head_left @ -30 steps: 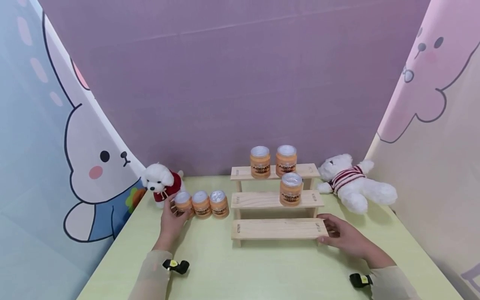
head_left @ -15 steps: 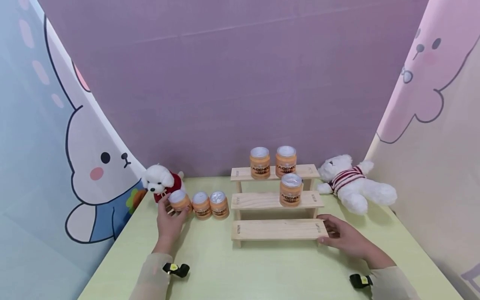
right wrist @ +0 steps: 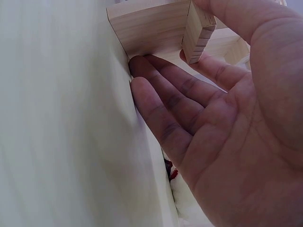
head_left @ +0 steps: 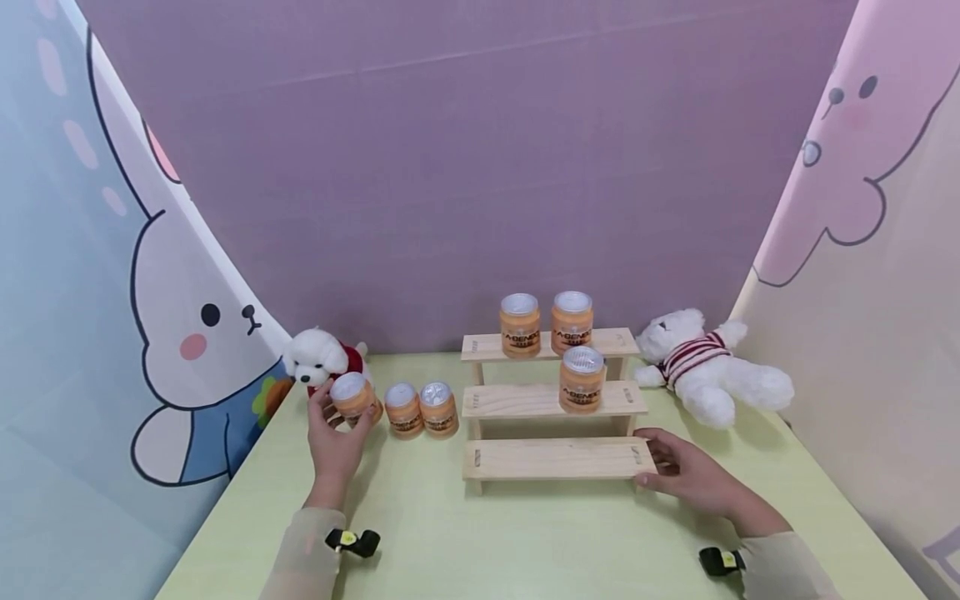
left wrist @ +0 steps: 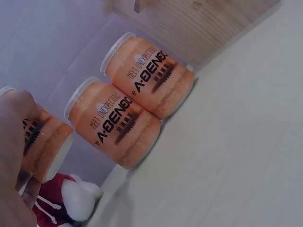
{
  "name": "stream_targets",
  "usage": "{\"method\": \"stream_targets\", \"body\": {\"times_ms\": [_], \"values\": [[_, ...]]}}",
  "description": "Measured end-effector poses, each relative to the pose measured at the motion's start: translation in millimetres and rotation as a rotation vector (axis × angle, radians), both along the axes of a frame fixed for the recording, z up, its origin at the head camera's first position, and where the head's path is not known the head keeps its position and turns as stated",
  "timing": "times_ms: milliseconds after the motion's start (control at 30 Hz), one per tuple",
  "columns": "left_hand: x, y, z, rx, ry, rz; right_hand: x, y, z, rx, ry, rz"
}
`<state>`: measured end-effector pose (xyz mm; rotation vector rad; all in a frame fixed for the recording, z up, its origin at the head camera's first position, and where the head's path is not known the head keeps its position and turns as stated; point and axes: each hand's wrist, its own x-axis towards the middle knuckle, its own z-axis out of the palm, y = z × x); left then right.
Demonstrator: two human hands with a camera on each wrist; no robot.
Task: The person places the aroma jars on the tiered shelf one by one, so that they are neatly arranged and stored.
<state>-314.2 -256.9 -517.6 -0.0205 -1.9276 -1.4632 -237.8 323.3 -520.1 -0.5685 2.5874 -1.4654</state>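
Note:
My left hand (head_left: 337, 446) grips an orange can (head_left: 352, 399) with a pale lid, tilted slightly and raised off the table. In the left wrist view the fingers wrap the held can (left wrist: 46, 142), part of which the hand hides. Two matching cans, a nearer-left one (left wrist: 112, 124) and another (left wrist: 149, 75), stand side by side just to its right. At the right end of a three-step wooden shelf (head_left: 558, 458), my right hand (head_left: 693, 475) pinches the lowest board. From the right wrist, the thumb and index finger hold the board end (right wrist: 201, 35), other fingers extended beneath.
Two orange cans, one at left (head_left: 520, 327) and one at right (head_left: 572, 323), stand on the top step. A third can (head_left: 582, 380) is on the middle step. A plush dog (head_left: 318, 358) sits behind my left hand; a plush bear (head_left: 701, 367) lies right of the shelf.
My left hand has lifted its can from the end of the row and moved it left, opening a gap beside the other two. The right hand stays on the shelf.

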Motion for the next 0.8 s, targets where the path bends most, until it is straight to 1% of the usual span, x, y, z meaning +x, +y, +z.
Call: {"method": "stream_targets", "body": {"times_ms": [67, 133, 300, 400, 567, 700, 800], "values": [[2.1, 3.0, 3.5, 0.001, 0.017, -0.001, 0.3, -0.1, 0.1, 0.000, 0.002, -0.002], [6.5, 7.8, 10.0, 0.002, 0.026, -0.002, 0.4, -0.1, 0.1, 0.002, 0.004, -0.001], [24.4, 23.3, 35.0, 0.000, 0.042, -0.030, 0.3, 0.1, -0.4, -0.004, -0.001, -0.002], [31.2, 30.0, 45.5, -0.023, 0.070, -0.038, 0.1, 0.3, -0.4, -0.005, -0.006, -0.004], [33.7, 35.8, 53.6, -0.031, 0.123, -0.056, -0.2, 0.4, 0.2, 0.001, -0.011, -0.007], [36.0, 39.7, 58.3, -0.033, 0.128, -0.062, 0.3, 0.3, 0.6, 0.002, -0.010, -0.003], [38.4, 43.2, 62.7, -0.056, 0.127, -0.061, 0.4, 0.1, 0.7, -0.002, -0.004, 0.003]]}}
